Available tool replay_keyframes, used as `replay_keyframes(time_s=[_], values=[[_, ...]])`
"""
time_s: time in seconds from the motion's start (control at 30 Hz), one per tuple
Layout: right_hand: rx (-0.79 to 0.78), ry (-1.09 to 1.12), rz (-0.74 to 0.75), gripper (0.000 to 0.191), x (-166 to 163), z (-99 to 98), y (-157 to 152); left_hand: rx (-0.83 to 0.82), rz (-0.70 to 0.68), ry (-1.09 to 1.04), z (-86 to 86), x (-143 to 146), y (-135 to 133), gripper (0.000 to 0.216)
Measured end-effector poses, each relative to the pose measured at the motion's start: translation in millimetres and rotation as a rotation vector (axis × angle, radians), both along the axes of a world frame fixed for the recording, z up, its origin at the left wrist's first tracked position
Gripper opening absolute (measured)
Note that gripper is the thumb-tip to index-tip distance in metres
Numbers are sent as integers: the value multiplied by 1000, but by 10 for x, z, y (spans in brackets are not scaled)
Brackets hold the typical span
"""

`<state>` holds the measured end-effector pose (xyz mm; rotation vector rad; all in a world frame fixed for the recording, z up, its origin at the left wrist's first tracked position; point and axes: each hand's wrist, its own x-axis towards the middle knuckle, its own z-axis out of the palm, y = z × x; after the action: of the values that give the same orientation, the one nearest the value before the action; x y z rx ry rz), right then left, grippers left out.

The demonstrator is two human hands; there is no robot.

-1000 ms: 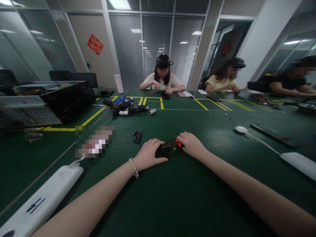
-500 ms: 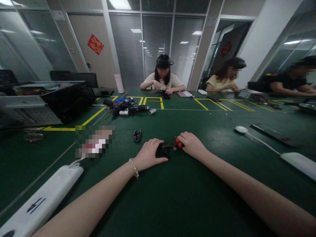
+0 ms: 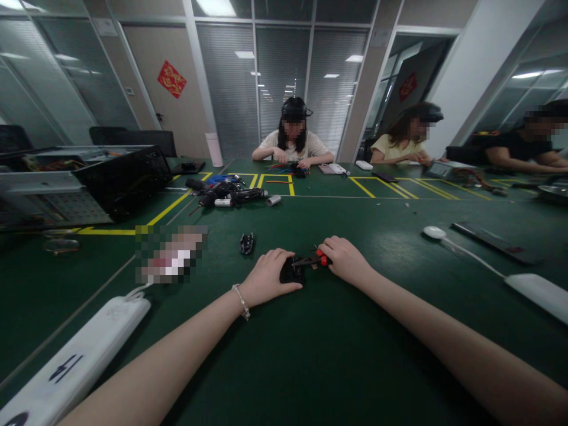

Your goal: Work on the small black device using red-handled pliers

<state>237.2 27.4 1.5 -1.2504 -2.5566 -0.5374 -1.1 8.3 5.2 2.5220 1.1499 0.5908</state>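
Observation:
A small black plastic part (image 3: pixel 291 273) lies on the green table, and my left hand (image 3: pixel 267 275) grips it between the thumb and fingers. My right hand (image 3: pixel 345 260) is closed around the red handles of long-nose pliers (image 3: pixel 309 260). The dark jaws point left and reach the top of the black part; whether they pinch anything is too small to tell. Just right of the part, below the pliers, lies a tiny light piece (image 3: pixel 314 267). Another black part with metal bits (image 3: pixel 247 243) rests on the table beyond my left hand.
White power strips (image 3: pixel 89 349) (image 3: pixel 539 293) lie at both sides. An opened computer case (image 3: pixel 128 177) stands at left. Farther back are a heap of black and blue cables (image 3: pixel 226 192) and a pink bottle (image 3: pixel 213 149). A dark flat bar (image 3: pixel 492 241) lies right. Several people sit across the table.
Both my hands and the pliers stay in nearly the same place. Across the table, the facing person's hand has shifted slightly.

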Motion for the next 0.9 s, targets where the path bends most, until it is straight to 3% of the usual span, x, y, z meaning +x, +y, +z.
replay_keyframes(time_s=[0.37, 0.6, 0.9], values=[[-9, -11, -28, 31, -11, 19, -8, -14, 3, 1, 7, 3, -9, 64], [3, -21, -40, 28, -16, 13, -12, 37, -28, -6, 14, 2, -15, 50], [-10, -15, -17, 30, -10, 23, -10, -14, -17, 4, 60, 7, -26, 50]])
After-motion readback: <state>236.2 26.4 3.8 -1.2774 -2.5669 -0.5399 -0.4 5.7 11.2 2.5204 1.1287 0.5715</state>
